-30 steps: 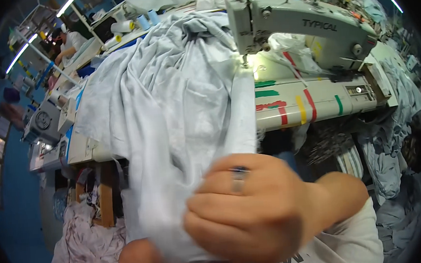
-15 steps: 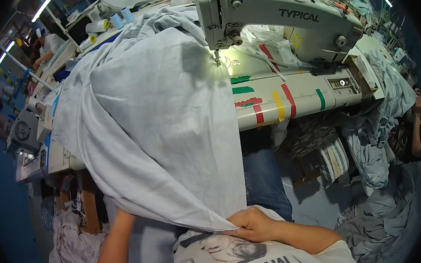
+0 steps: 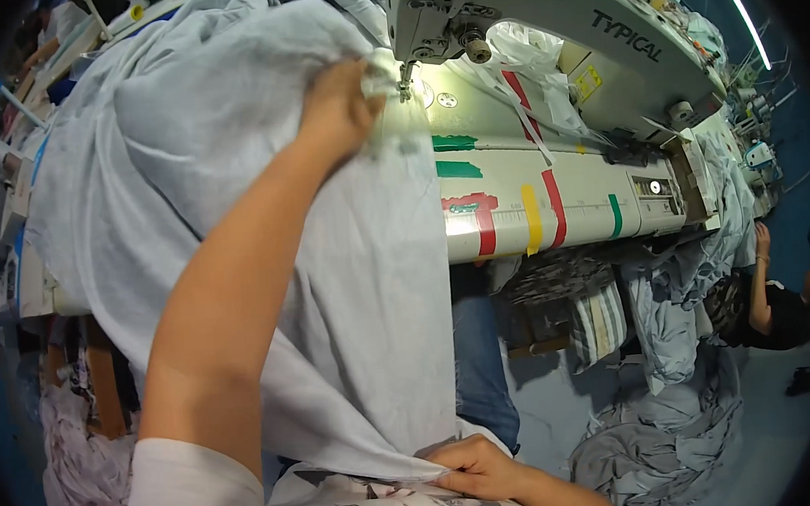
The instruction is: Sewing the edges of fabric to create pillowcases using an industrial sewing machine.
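Observation:
A large pale grey cloth (image 3: 372,256) drapes over the sewing table and down to my lap, its straight right edge running up to the needle area. My right hand (image 3: 479,466) is closed on the cloth's near edge, close to my body. Stretched far forward over the cloth, my left hand (image 3: 341,106) is just left of the presser foot (image 3: 404,87); motion smears its fingers, so their grip is unclear. The white sewing machine (image 3: 588,43) rises at the upper right, its lamp lighting the needle area.
Coloured tape strips (image 3: 533,219) mark the machine bed's front. Cloth scraps (image 3: 528,62) lie under the machine arm. Grey fabric is heaped on the floor (image 3: 653,443) at right and another pile (image 3: 89,468) at left. A person (image 3: 775,305) is at the far right.
My left hand has gone from low beneath the cloth at left up to beside the presser foot. My right hand still grips the near edge. The view has shifted somewhat.

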`<state>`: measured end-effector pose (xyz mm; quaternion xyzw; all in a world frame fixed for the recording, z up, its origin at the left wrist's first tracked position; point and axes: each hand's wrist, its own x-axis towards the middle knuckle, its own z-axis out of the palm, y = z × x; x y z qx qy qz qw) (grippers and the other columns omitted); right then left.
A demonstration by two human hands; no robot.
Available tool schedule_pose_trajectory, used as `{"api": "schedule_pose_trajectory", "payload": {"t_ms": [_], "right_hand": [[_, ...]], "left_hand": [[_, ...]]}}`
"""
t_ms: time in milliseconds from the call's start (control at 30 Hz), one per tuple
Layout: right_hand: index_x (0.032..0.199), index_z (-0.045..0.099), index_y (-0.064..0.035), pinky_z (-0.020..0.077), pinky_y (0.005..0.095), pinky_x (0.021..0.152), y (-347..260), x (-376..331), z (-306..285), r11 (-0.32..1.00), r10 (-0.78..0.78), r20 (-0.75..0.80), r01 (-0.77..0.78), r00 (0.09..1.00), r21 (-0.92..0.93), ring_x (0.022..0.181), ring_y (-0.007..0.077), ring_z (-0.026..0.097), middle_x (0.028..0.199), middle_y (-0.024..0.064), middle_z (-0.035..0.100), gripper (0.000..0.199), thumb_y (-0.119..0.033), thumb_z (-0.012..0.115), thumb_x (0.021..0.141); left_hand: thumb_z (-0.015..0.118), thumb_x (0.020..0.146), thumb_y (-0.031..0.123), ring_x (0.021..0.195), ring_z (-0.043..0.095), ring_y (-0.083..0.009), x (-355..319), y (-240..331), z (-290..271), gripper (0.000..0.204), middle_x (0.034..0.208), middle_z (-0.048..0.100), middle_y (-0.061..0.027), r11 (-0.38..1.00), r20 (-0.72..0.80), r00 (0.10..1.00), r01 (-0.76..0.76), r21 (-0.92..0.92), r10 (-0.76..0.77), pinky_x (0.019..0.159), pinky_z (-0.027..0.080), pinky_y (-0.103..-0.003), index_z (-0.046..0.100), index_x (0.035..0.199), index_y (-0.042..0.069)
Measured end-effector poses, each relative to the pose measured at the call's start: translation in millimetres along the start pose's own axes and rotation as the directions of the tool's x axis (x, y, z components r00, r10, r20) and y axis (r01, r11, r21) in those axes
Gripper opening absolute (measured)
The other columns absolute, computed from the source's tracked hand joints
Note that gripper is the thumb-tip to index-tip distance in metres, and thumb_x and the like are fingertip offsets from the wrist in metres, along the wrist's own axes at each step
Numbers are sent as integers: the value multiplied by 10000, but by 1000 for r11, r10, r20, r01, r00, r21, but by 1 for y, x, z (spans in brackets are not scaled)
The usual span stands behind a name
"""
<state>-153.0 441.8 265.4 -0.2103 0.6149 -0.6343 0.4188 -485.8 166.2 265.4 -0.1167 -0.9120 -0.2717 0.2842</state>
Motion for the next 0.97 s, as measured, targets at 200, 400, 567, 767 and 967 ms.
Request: {"api": "schedule_pose_trajectory", "payload": {"t_ms": [200,400,567,767,967], "right_hand": [[1034,659,4,462,260,666,14,0,-16,988,133,-66,-127,989,89,727,122,591,822,71,665,175,-44,595,878],[1001,657,3,466,283,656,15,29,-38,998,66,-61,-65,996,21,721,172,607,816,90,645,151,-42,604,867],[1028,649,14,500,305,729,2,49,-60,999,10,-110,-15,994,-49,816,231,655,890,119,665,176,-41,619,863],[906,651,5,498,383,688,-44,83,-89,996,-13,-133,1,991,-87,743,320,636,803,150,636,138,-122,603,882],[1047,671,-24,519,354,821,-51,94,-107,978,-173,-143,153,974,-143,942,306,663,961,168,672,179,-36,600,884]], "left_hand": [[684,822,241,1075,570,-317,58,-8,29,415,1107,633,-145,992,118,993,15,122,-30,886,429,-448,619,1218,136],[596,817,135,1058,561,-294,89,-38,52,186,970,628,-90,991,177,979,-83,-106,101,900,392,-463,661,989,104],[566,809,115,1079,555,-299,122,-67,82,210,1030,629,-112,993,120,990,-55,-109,68,942,396,-469,655,992,66],[587,793,89,1069,578,-346,158,-90,77,275,1139,633,-165,986,229,973,-9,165,-30,939,448,-445,658,1056,50],[496,903,206,1250,491,-309,208,-115,111,413,1365,496,-209,832,203,965,-246,497,164,1071,355,-430,544,1280,45]]}}
